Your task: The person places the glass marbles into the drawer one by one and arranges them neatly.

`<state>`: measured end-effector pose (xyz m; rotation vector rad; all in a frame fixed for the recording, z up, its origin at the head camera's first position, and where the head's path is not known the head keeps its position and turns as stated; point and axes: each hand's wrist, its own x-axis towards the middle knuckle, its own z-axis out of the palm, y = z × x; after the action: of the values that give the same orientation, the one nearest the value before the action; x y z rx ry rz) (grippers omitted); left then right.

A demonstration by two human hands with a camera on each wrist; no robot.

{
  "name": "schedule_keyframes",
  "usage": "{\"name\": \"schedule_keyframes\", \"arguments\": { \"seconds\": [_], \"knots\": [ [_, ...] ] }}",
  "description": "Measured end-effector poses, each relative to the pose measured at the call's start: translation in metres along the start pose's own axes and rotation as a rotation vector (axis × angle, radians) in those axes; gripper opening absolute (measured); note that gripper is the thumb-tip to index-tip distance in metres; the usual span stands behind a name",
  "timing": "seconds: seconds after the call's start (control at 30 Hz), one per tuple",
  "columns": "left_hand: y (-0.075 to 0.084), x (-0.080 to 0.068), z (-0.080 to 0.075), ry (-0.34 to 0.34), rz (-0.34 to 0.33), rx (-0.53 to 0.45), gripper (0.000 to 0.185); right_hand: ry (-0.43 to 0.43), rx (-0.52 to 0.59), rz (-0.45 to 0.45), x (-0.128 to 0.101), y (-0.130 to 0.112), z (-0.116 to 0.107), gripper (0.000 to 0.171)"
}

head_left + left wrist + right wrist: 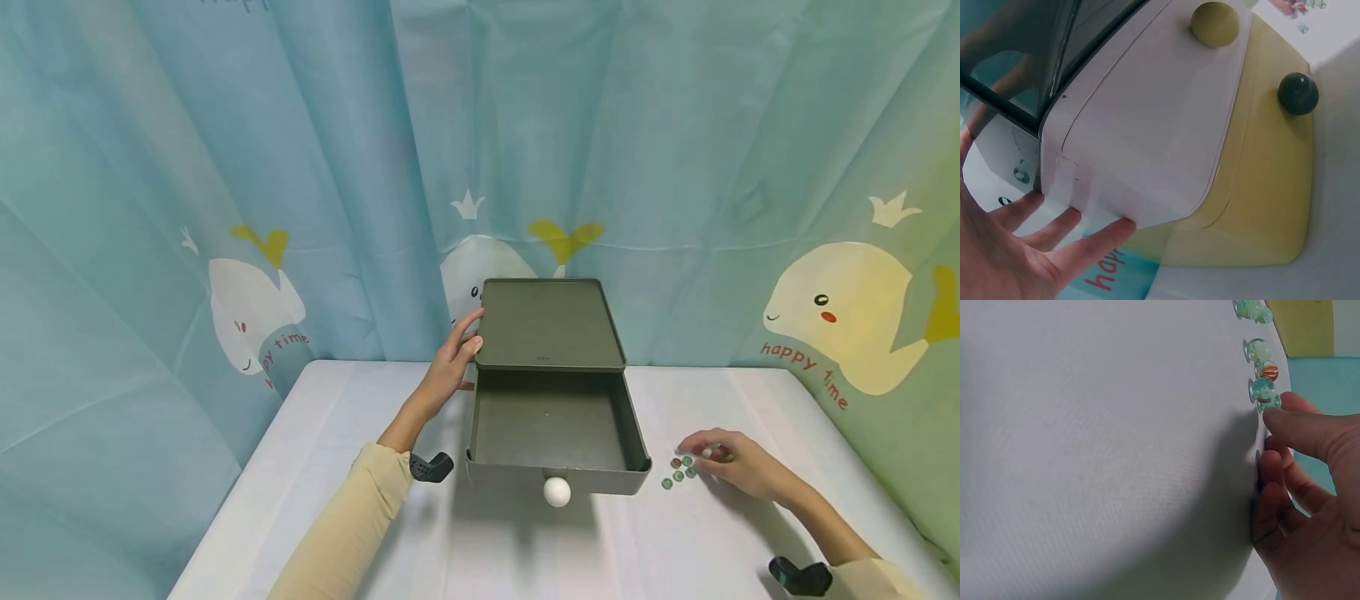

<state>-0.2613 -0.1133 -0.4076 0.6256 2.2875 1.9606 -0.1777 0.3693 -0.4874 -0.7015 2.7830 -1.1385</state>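
Note:
A small drawer box stands in the middle of the table, its dark olive top drawer (558,417) pulled out and bare inside. The drawer's front carries a white knob (557,492). My left hand (450,358) rests against the box's left side with fingers spread and mostly straight. Below the olive tier, the left wrist view shows a whitish drawer (1147,125) and a yellow drawer (1266,175). Right of the box, my right hand (738,462) is low at several glass marbles (678,476). Its thumb and index finger pinch a greenish marble (1269,405); the other fingers are curled.
The box stands on a white-covered table (405,550), with the marbles close to its right front corner. A blue-green curtain (337,167) with whale prints hangs behind the table and along its sides. Each wrist wears a dark device (431,468).

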Motion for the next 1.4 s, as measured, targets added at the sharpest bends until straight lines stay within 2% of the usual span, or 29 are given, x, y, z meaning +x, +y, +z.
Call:
{"name": "schedule_keyframes", "arguments": {
  "seconds": [0.2,0.5,1.4],
  "knots": [
    [0.0009,-0.0002,0.0005,0.001,0.003,-0.01,0.057,0.038,-0.026,-0.033,-0.001,0.0022,0.0029,0.02],
    [0.0007,-0.0009,0.0003,0.006,-0.007,0.003,0.056,0.045,-0.02,-0.036,-0.0014,0.0023,0.0037,0.018],
    [-0.0018,0.0002,-0.0004,0.0,-0.004,0.0,0.056,0.033,-0.036,0.02,-0.001,-0.0004,0.0043,0.016]
  ]
}}
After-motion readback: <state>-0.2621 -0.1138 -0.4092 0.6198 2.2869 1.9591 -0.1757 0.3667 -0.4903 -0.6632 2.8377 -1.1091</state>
